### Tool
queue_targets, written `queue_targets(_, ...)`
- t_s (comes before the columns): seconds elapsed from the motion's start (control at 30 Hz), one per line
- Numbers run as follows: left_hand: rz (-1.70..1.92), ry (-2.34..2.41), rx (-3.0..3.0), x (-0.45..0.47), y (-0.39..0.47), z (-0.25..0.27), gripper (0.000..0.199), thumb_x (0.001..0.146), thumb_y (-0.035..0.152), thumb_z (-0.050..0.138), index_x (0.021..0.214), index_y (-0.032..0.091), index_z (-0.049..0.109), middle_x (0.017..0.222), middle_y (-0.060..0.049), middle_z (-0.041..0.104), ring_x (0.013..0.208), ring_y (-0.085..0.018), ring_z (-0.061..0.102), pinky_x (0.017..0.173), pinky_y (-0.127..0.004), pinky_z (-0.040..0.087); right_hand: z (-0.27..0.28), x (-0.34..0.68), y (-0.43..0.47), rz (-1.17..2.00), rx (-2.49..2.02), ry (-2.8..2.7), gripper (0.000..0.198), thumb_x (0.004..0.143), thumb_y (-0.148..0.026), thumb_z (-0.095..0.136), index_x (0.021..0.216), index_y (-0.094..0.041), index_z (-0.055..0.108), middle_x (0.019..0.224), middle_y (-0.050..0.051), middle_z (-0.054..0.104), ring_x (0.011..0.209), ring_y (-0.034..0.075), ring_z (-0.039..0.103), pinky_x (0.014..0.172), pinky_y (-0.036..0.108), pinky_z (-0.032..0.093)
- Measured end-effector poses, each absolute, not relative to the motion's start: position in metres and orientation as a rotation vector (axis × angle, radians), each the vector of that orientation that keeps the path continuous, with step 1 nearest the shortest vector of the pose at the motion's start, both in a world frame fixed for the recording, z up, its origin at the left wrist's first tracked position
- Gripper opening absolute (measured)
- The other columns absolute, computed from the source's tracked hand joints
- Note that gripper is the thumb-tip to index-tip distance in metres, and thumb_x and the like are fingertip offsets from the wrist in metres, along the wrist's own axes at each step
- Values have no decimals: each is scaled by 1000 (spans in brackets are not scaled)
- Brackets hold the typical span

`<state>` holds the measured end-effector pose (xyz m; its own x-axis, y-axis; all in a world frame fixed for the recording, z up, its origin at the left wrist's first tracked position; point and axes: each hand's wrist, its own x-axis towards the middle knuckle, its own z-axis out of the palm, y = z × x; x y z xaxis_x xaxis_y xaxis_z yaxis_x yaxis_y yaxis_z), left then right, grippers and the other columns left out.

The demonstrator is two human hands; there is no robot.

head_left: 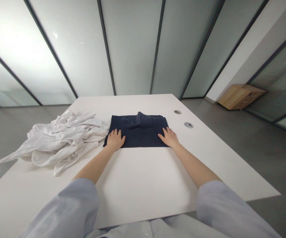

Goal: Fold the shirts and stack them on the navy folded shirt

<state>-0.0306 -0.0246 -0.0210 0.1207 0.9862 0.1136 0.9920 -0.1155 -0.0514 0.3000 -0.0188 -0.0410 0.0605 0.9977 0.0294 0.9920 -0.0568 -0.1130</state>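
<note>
A dark navy cloth, folded into a rectangle, lies on the white table in front of me. A raised wrinkle runs along the middle of its far side. My left hand rests flat on the cloth's left end, fingers spread. On the right end lies my right hand, also flat with its fingers apart, close to the cloth's edge. Neither hand grips anything. What kind of garment the cloth is cannot be made out.
A loose heap of white cloth lies left of the navy cloth, partly hanging past the table's left edge. Two round cable grommets are set in the tabletop at right. A wooden cabinet stands on the floor by frosted glass panels.
</note>
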Motion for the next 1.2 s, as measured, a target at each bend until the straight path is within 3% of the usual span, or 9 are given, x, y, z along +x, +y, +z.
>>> queue_targets(0.13,-33,-2069,-2369,-40,-34,-2,58,89,54,40,128,13,52,124,-21,59,116,-35,55,93,-44,43,-36,310,-32,53,-2139,-2107,64,89,-58,42,136,-16,50,145,19,42,131,36,40,105,50,30)
queue_targets(0.27,-189,-2280,-2327,-58,-14,14,57,89,49,40,133,12,44,120,-21,63,112,-33,59,92,-41,44,-27,330,-17,151,-2075,-1939,45,85,-53,51,110,-19,66,118,16,64,110,33,58,95,46,41)
queue_targets(0.33,-359,-2353,-2233,-65,6,16,57,90,43,41,136,9,39,125,-23,59,118,-31,56,94,-38,43,-25,339,2,256,-2057,-1725,40,83,-45,54,112,-18,64,115,15,65,106,29,61,92,41,44)
queue_targets(0.5,-482,-2712,-2073,-67,52,5,62,82,40,54,135,10,40,126,-24,59,120,-34,55,93,-41,45,-30,345,49,613,-1954,-1240,50,76,-34,59,122,-16,54,118,15,64,101,24,63,85,35,48)
queue_targets(0.63,-771,-2810,-1900,-68,70,-4,60,77,30,58,134,16,43,124,-19,61,116,-31,58,89,-39,47,-31,337,66,607,-1988,-1209,49,71,-28,62,118,-16,54,105,11,67,92,23,63,82,33,48)
queue_targets(0.8,-860,-2863,-1910,-76,76,-4,42,74,17,55,116,20,55,99,-10,69,95,-25,66,80,-34,50,-31,335,66,474,-2014,-1350,32,70,-16,51,101,-20,59,83,3,66,76,20,61,77,31,47)
queue_targets(0.97,-853,-2738,-1824,-75,66,0,39,75,13,51,114,19,56,110,-14,64,106,-26,61,87,-35,47,-33,340,59,243,-1984,-1404,27,74,-15,44,93,-20,63,94,7,67,90,22,60,85,32,46)
queue_targets(1.1,-645,-2619,-1952,-67,60,2,45,78,15,50,122,19,54,123,-17,54,105,-27,60,88,-36,47,-34,338,58,199,-2016,-1560,38,76,-14,45,108,-19,65,109,10,65,102,23,59,91,34,44)
queue_targets(1.2,-518,-2541,-2020,-65,61,3,40,84,21,44,122,18,58,122,-17,55,104,-28,60,89,-37,47,-34,336,60,191,-2061,-1629,41,81,-19,46,119,-20,62,119,11,63,110,25,56,95,36,42)
